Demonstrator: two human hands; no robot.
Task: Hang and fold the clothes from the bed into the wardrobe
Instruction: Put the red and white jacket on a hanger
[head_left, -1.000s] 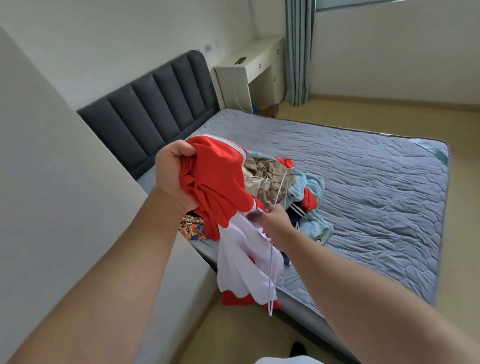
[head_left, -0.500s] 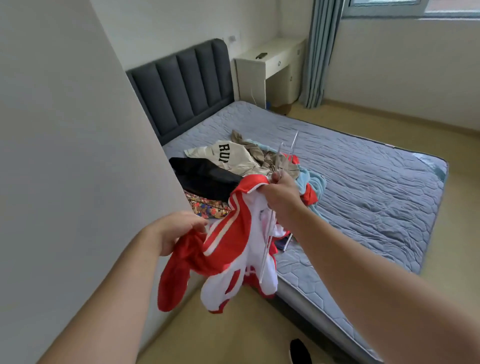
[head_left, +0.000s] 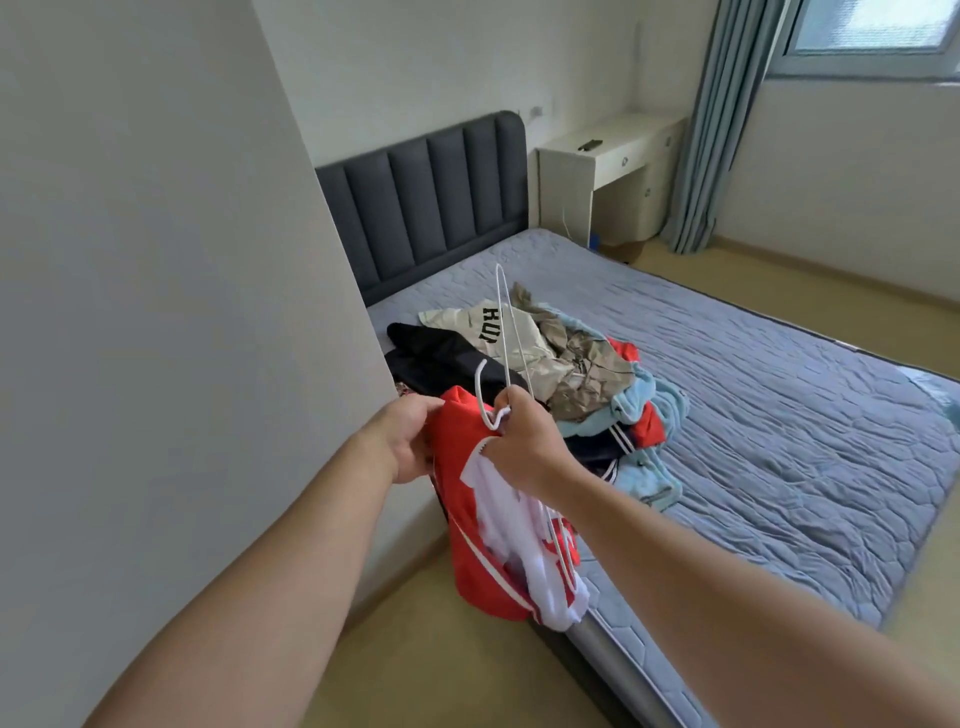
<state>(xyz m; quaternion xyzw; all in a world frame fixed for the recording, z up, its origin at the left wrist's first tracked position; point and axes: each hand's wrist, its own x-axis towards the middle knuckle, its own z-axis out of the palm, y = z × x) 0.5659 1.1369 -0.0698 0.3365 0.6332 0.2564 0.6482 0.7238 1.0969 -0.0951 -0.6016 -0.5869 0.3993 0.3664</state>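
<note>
While left hand (head_left: 410, 441) grips the red garment (head_left: 467, 525), right hand (head_left: 524, 449) clutching white hanger (head_left: 503, 332), bed edge (head_left: 623, 631) just beside, wall (head_left: 156, 312) close left.

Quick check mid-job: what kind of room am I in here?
A bedroom, most likely: a bed with a dark padded headboard, a pile of clothes on its mattress, and a white desk beside a curtained window.

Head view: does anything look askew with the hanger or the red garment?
Yes. The white hanger stands on end in the right hand, one tip up, the other down among the red and white garment, which hangs bunched from the left hand, not draped. Nothing looks damaged.
</note>
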